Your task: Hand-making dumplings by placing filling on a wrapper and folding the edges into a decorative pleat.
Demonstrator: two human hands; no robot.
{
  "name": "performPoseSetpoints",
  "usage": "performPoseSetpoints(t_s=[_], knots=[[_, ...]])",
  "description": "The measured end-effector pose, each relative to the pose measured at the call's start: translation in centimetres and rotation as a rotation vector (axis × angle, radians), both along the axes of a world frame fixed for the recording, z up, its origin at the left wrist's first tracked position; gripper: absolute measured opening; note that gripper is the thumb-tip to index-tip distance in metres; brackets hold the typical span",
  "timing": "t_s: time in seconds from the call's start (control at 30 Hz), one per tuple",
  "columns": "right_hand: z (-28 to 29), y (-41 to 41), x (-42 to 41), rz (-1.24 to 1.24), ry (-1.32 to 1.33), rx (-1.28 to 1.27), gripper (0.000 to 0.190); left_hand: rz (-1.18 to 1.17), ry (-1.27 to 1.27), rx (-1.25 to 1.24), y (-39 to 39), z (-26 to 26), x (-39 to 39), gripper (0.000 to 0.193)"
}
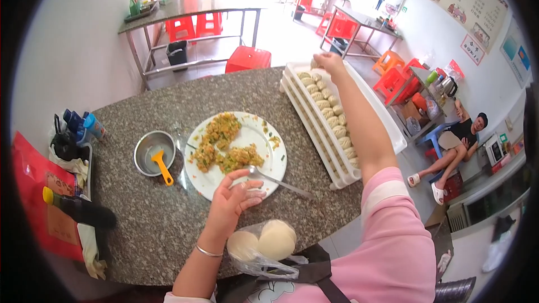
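My right hand [331, 65] reaches to the far end of a stacked white plastic tray [316, 128], its fingertips pinched on a pleated dumpling [313, 64] that they partly hide. Rows of similar dumplings [328, 112] fill the tray's left side. Over the near rim of a white plate [273, 164] is my left hand [237, 193], fingers apart, palm holding nothing. Heaps of chopped filling [223, 130] lie on that plate. A metal spoon [286, 184] rests across its edge, close to my left fingertips. Round dough wrappers [276, 240] sit in a clear plastic bag [269, 266] nearest my body.
A steel bowl [142, 145] with a yellow-handled scraper [161, 166] stands left of the plate on the granite counter [143, 223]. A dark bottle with a yellow cap [80, 208] is at the left edge. Beyond the counter is a red stool [248, 59]; a person [457, 139] sits at right.
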State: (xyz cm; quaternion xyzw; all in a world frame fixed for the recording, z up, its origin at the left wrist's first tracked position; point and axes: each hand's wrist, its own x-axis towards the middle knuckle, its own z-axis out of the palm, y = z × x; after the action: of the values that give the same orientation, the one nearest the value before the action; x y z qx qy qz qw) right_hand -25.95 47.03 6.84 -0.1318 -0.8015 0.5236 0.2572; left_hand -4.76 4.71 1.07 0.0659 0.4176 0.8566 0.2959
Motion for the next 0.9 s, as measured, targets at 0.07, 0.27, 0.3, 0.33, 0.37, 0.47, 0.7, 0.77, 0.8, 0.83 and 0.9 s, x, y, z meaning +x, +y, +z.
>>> performPoseSetpoints(t_s=[0.07,0.27,0.3,0.33,0.37,0.47,0.7,0.77,0.8,0.83,0.9], knots=[[-1.7,3.4,-1.2,-0.059,-0.167,0.003,0.033,-0.013,0.023,0.004,0.6,-0.2,-0.4,0.036],[-1.1,-0.9,-1.7,-0.318,-0.521,0.546,0.036,0.054,-0.016,0.001,-0.6,-0.8,-0.3,0.031],[-0.7,-0.2,-1.5,-0.335,-0.559,0.571,0.037,0.047,-0.016,0.005,-0.4,-0.7,-0.5,0.030],[-0.8,0.8,-1.7,-0.345,-0.559,0.574,0.037,0.040,-0.015,0.008,-0.2,-0.6,-0.7,0.030],[-1.0,1.4,-1.8,-0.362,-0.560,0.566,0.037,0.033,-0.014,0.013,-0.1,-0.6,-0.7,0.030],[-0.8,0.6,-1.9,-0.230,-0.557,0.508,0.037,0.040,-0.008,0.013,-0.1,-0.7,-0.9,0.029],[0.5,-1.5,-0.5,0.009,-0.518,0.400,0.042,0.053,-0.010,0.021,-0.4,-0.8,-0.5,0.027],[0.6,-0.5,0.3,0.050,-0.466,0.404,0.043,0.045,-0.002,0.021,-0.3,-0.7,-0.2,0.027],[0.6,0.2,0.7,0.094,-0.421,0.413,0.044,0.042,0.013,0.013,-0.2,-0.7,-0.2,0.026],[1.2,-0.8,1.3,0.101,-0.429,0.408,0.044,0.050,0.021,0.001,-0.3,-0.8,0.0,0.025],[3.2,-2.6,2.9,-0.038,-0.390,0.732,0.045,0.064,0.029,-0.030,-0.5,-1.2,0.1,0.025]])
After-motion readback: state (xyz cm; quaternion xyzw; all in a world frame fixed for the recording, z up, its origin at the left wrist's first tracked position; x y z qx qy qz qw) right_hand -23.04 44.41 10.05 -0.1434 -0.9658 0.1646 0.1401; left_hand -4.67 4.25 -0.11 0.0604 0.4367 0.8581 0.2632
